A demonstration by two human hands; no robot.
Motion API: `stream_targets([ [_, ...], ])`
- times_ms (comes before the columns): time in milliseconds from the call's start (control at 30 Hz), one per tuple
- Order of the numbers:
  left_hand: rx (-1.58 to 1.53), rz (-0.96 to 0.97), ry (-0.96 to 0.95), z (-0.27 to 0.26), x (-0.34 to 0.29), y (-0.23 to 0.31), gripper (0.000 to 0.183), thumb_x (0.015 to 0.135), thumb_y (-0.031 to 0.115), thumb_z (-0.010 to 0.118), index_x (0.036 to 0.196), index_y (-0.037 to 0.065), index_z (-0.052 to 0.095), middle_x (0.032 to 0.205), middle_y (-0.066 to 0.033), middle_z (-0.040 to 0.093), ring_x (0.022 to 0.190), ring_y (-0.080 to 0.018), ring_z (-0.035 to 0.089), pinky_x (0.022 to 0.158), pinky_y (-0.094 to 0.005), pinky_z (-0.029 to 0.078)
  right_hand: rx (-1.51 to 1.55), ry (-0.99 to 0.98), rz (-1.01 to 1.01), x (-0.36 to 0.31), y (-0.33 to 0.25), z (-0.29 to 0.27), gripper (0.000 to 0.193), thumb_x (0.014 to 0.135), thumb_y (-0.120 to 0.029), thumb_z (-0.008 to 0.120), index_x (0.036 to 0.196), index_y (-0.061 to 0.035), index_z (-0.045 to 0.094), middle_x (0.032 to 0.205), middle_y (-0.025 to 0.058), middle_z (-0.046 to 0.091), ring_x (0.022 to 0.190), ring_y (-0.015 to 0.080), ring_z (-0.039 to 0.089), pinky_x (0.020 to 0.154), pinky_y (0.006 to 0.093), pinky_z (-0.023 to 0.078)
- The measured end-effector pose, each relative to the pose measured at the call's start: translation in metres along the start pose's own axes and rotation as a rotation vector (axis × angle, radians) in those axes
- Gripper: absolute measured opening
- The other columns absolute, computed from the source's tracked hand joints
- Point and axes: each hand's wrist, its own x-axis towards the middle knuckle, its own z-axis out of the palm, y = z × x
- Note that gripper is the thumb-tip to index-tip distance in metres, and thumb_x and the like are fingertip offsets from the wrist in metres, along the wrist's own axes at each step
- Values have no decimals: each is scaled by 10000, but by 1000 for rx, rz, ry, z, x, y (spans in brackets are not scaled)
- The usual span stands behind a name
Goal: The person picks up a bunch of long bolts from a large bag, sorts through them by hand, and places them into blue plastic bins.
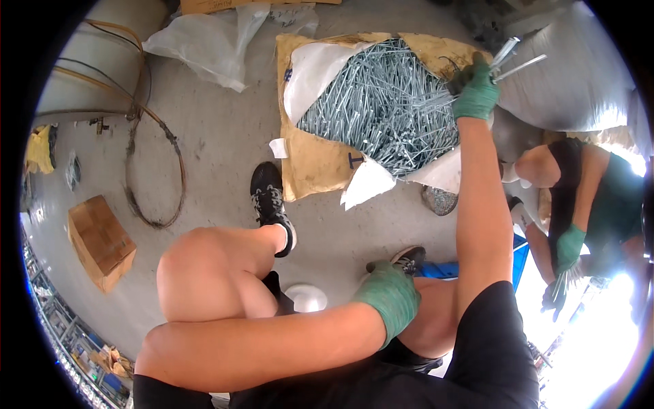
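My right hand (pixel 477 90), in a green glove with dark fingertips, is closed around a few long silver metal rods with heads (pixel 521 67), which look like nails or bolts. It is at the right edge of an opened brown package (pixel 310 163) heaped with many of the same metal rods (pixel 381 102). The ends of the held rods stick out to the right. My left hand (pixel 390 296), also green-gloved, is by my right knee, back of the hand upward. Most of its fingers are hidden, so whether it holds anything does not show.
A co-worker's gloved hand (pixel 571 247) holds a bundle of thin rods at the right. Close by sits a large grey wrapped bulk (pixel 572 75). Plastic sheeting (pixel 211 44), a looped hose (pixel 180 160) and a cardboard box (pixel 102 242) are on the left. My shoe (pixel 267 194) stands near the package.
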Motion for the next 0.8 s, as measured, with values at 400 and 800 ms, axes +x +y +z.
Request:
stream_targets([
  [400,-153,-215,798,-77,15,-53,622,780,360,784,1249,11,574,1262,-198,608,1152,-326,585,958,-459,479,33,141,126,-51,-142,15,432,946,-268,645,650,-190,341,568,-43,256,468,127,244,435,290,200],
  [800,-499,42,780,-139,31,-61,511,901,225,668,1353,50,505,1142,-235,673,1061,-387,656,920,-453,504,179,-63,155,-143,-230,46,402,963,-297,635,650,-192,405,532,-52,267,428,119,249,409,293,204],
])
